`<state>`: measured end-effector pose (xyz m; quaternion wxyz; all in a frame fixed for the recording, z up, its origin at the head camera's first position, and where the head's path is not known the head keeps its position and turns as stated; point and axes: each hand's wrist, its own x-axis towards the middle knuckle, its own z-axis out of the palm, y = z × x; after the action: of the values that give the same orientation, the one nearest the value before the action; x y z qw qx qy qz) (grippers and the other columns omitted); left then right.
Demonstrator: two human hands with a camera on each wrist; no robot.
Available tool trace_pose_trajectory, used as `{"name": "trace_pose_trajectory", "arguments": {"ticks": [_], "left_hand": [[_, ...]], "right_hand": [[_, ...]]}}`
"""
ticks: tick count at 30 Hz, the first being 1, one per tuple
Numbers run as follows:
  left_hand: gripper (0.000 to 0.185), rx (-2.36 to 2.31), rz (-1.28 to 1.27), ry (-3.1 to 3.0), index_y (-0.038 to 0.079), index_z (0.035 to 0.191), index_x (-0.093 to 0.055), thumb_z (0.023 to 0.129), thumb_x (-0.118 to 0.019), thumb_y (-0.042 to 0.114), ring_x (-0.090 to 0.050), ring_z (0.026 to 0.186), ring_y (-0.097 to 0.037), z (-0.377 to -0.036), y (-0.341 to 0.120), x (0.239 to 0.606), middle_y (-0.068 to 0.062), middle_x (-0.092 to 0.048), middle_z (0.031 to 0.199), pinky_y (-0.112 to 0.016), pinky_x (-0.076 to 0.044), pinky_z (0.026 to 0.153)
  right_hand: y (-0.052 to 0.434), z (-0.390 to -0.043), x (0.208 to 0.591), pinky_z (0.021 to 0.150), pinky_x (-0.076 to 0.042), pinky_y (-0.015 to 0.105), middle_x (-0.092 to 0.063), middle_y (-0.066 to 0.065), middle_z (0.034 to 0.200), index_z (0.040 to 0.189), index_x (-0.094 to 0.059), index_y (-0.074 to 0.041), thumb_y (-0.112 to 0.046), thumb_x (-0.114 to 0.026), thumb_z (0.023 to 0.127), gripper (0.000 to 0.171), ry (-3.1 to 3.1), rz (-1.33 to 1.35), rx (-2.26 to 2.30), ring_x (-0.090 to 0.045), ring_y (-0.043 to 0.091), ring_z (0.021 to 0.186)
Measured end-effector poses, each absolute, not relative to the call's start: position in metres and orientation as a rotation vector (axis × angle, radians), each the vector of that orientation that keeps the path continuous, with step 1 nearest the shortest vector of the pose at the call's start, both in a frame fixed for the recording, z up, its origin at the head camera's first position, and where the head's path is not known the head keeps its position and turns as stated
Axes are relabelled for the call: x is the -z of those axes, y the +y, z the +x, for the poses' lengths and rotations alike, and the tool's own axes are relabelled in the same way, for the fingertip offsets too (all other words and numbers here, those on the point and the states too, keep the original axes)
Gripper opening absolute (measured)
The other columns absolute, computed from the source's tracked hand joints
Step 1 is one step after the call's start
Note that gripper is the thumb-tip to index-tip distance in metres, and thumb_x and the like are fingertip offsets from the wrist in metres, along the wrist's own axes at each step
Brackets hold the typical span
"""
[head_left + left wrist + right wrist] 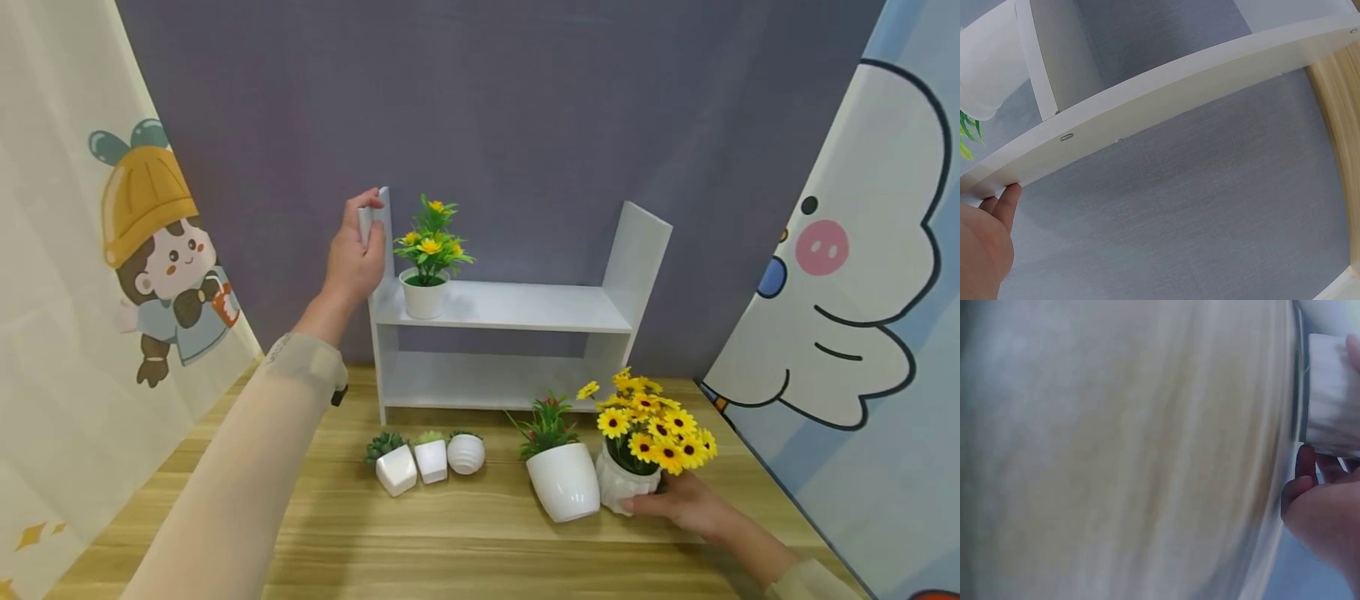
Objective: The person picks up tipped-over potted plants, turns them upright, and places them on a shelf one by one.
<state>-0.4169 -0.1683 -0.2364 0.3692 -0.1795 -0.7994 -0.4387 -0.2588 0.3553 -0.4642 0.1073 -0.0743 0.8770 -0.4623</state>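
One yellow-flowered pot [424, 287] is already seen on the upper board of the small white shelf [525, 308], at its left end, while the lower board is bare. By the look of it, the placing of plants is judged barely begun: five pots are left on the wooden counter [465, 533] in front of the shelf. Three small succulent pots [427, 458] are lined up at the left, and a green plant in a plain white pot [564, 479] stands touching the sunflower pot [626, 483] at the right. The shelf's left upright is gripped near its top by the left hand [358, 254], fingers curled over the edge. The sunflower pot, resting on the counter, is clasped at its base by the right hand [686, 504], fingers wrapped round the ribbed white wall.
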Motion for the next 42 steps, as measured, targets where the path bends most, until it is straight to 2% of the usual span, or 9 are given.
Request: {"name": "trace_pose_trajectory", "arguments": {"ticks": [5,12,15,19,24,31,34,37,42], "left_hand": [[0.037,1.131,-0.466,-2.049,0.018,0.152,-0.045,0.117,-0.037,0.026,-0.034,0.051,-0.008,-0.417,-0.167,0.236,0.004,-0.043,0.175,-0.027,-0.034,0.052],[0.040,1.135,-0.461,-2.046,0.019,0.156,-0.044,0.117,-0.038,0.028,-0.035,0.053,-0.010,-0.419,-0.168,0.237,-0.010,-0.057,0.163,-0.029,-0.035,0.054],[0.041,1.135,-0.459,-2.051,0.019,0.156,-0.044,0.117,-0.038,0.028,-0.034,0.052,-0.010,-0.419,-0.167,0.237,-0.017,-0.066,0.149,-0.029,-0.034,0.052],[0.041,1.138,-0.460,-2.044,0.018,0.156,-0.044,0.117,-0.038,0.028,-0.033,0.050,-0.009,-0.419,-0.167,0.237,-0.019,-0.068,0.144,-0.028,-0.033,0.051],[0.040,1.135,-0.459,-2.036,0.018,0.155,-0.045,0.117,-0.039,0.027,-0.034,0.052,-0.009,-0.418,-0.167,0.237,-0.016,-0.063,0.155,-0.029,-0.033,0.052],[0.041,1.132,-0.447,-2.033,0.018,0.156,-0.045,0.116,-0.038,0.026,-0.035,0.054,-0.010,-0.419,-0.166,0.237,-0.025,-0.070,0.120,-0.030,-0.034,0.053],[0.039,1.133,-0.452,-2.030,0.017,0.154,-0.046,0.116,-0.038,0.026,-0.035,0.054,-0.010,-0.418,-0.166,0.237,-0.019,-0.068,0.142,-0.029,-0.034,0.054],[0.038,1.130,-0.458,-2.024,0.016,0.152,-0.047,0.116,-0.038,0.025,-0.036,0.054,-0.009,-0.418,-0.166,0.236,-0.007,-0.053,0.168,-0.028,-0.034,0.053],[0.037,1.136,-0.463,-2.022,0.016,0.152,-0.047,0.116,-0.040,0.022,-0.035,0.053,-0.009,-0.417,-0.166,0.236,-0.008,-0.053,0.168,-0.028,-0.033,0.052]], "right_hand": [[0.356,-0.256,0.458,0.119,-0.046,0.058,-0.041,0.032,0.169,0.168,-0.026,0.005,-0.032,-0.085,0.097,0.100,2.609,-0.123,1.372,-0.048,0.044,0.151],[0.354,-0.251,0.445,0.111,-0.052,0.049,-0.043,0.031,0.167,0.168,-0.024,0.003,-0.032,-0.081,0.100,0.096,2.603,-0.116,1.421,-0.052,0.041,0.146],[0.351,-0.248,0.438,0.102,-0.056,0.041,-0.045,0.031,0.165,0.167,-0.025,0.003,-0.034,-0.080,0.100,0.095,2.599,-0.075,1.438,-0.055,0.037,0.139],[0.345,-0.245,0.429,0.096,-0.056,0.037,-0.045,0.030,0.163,0.166,-0.025,0.003,-0.039,-0.079,0.101,0.095,2.620,-0.029,1.435,-0.057,0.034,0.134],[0.336,-0.241,0.418,0.093,-0.057,0.036,-0.044,0.029,0.163,0.168,-0.023,0.000,-0.041,-0.079,0.101,0.096,2.658,-0.037,1.439,-0.058,0.034,0.133],[0.319,-0.236,0.401,0.092,-0.057,0.037,-0.045,0.025,0.162,0.167,-0.023,-0.003,-0.037,-0.079,0.101,0.093,2.638,-0.061,1.520,-0.059,0.030,0.128],[0.311,-0.235,0.393,0.092,-0.057,0.036,-0.045,0.024,0.162,0.166,-0.024,-0.003,-0.037,-0.080,0.101,0.092,2.629,-0.070,1.540,-0.059,0.031,0.128],[0.303,-0.235,0.385,0.093,-0.057,0.036,-0.047,0.023,0.161,0.166,-0.025,-0.004,-0.037,-0.081,0.101,0.091,2.630,-0.090,1.555,-0.059,0.032,0.128],[0.290,-0.236,0.374,0.093,-0.057,0.036,-0.051,0.021,0.157,0.165,-0.030,-0.007,-0.036,-0.081,0.101,0.087,2.642,-0.134,1.594,-0.060,0.028,0.124]]}}
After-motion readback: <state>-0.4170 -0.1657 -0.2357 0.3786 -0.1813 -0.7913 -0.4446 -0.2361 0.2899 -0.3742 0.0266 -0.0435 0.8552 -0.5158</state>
